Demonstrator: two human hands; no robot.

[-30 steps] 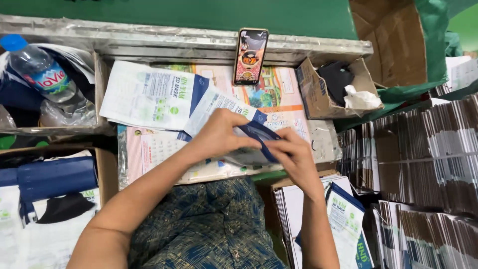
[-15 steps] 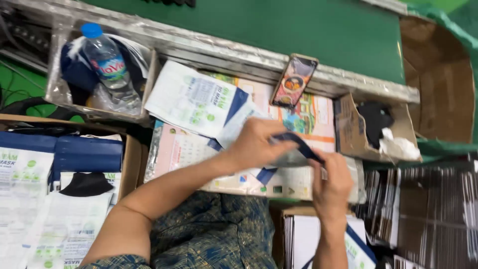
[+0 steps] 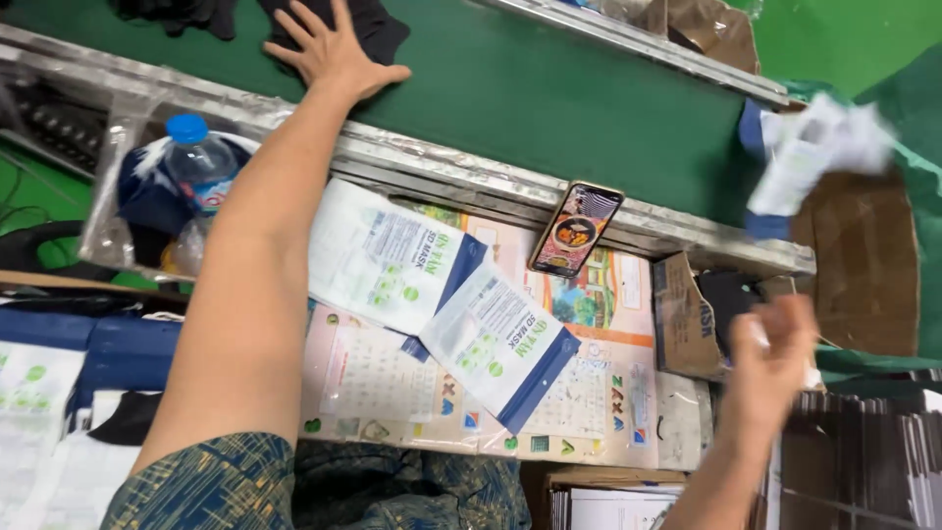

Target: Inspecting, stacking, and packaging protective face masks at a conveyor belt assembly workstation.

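Note:
My left hand (image 3: 334,54) is stretched far forward over the green conveyor belt (image 3: 549,98). Its fingers are spread flat on a black fabric piece (image 3: 378,29). My right hand (image 3: 770,348) is low at the right, blurred, with its fingers loosely curled and nothing seen in it. A white and blue packet (image 3: 814,157) is blurred in the air above it, in front of a brown cardboard box (image 3: 873,275). Two flat white and blue packets (image 3: 383,260) (image 3: 500,344) lie on the printed sheet (image 3: 589,412) in front of me.
A phone (image 3: 576,228) leans against the belt's metal rail (image 3: 471,177). A water bottle (image 3: 201,167) stands in a bin at the left. A small open carton (image 3: 682,319) holds black pieces. Stacks of dark packets (image 3: 863,451) fill the right corner.
Both hands held a packet together before. Now my left hand has reached onto the belt, my right hand has swung right, and a packet is in the air by the cardboard box.

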